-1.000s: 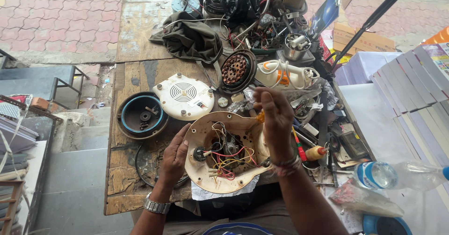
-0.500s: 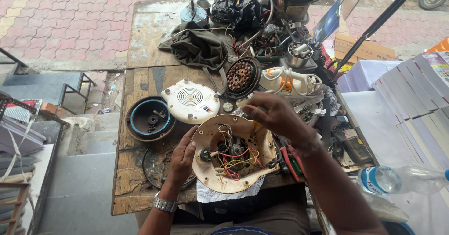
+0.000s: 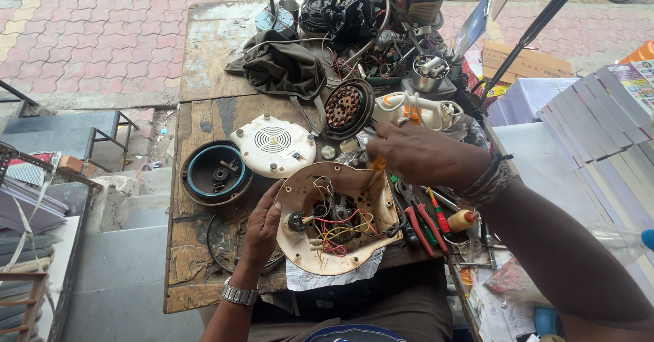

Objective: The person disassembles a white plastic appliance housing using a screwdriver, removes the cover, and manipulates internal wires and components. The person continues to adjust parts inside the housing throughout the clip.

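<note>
Grimy cream plastic housing (image 3: 310,209) on worn, rough wooden table (image 3: 197,260).

Open-air roadside repair stall. Worn wooden workbench (image 3: 204,120) sits on brick pavement (image 3: 88,42); on it, opened appliance housing (image 3: 334,219) with exposed wiring, red-handled pliers (image 3: 424,225), motor winding (image 3: 344,107), tangled cables.

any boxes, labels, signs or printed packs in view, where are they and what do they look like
Cardboard box: flat, tan, upper right behind the bench clutter.
Sticker: small, pale with red, on the white round vented cover above the left hand.
Stacked printed packs: white, upright in a row, one colourful face, far right.
Plastic bottle: clear, blue cap, lower right.
</note>
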